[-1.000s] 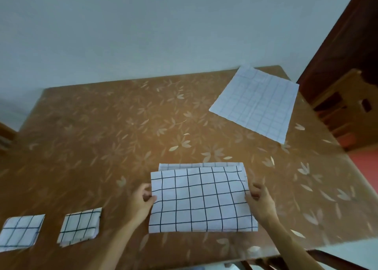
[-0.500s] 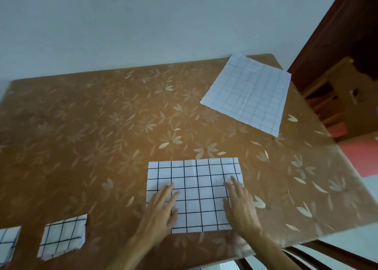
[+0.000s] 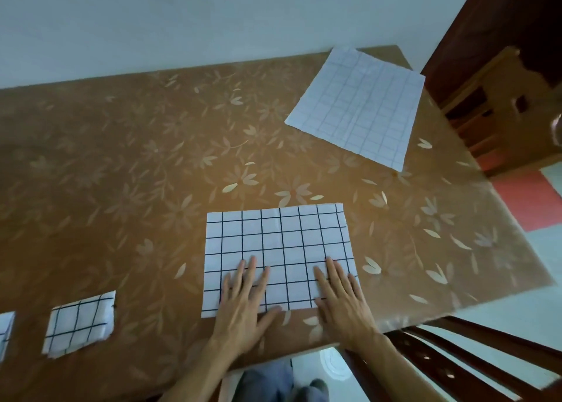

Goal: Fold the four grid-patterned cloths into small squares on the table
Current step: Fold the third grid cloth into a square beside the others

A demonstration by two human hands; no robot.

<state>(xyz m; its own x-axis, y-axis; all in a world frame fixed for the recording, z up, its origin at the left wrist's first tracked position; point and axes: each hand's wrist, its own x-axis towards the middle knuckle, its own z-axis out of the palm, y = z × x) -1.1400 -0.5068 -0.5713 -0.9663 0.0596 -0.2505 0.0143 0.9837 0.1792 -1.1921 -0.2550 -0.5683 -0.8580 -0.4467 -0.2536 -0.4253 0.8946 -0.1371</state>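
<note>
We no longer pinch the cloth (image 3: 279, 240): left hand (image 3: 243, 307) and right hand (image 3: 340, 301) press it flat, grip wide. Half-fold set, next fold due.

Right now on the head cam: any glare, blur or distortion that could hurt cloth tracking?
Head view: wide-angle bowing curves the table edges; sheen washes out its near right corner; the unfolded cloth far right shows a faint grid; the half-folded cloth under the left hand and right hand is sharp.

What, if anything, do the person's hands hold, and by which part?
Nothing gripped: left hand and right hand press flat on the white black-grid cloth, near edge.
</note>
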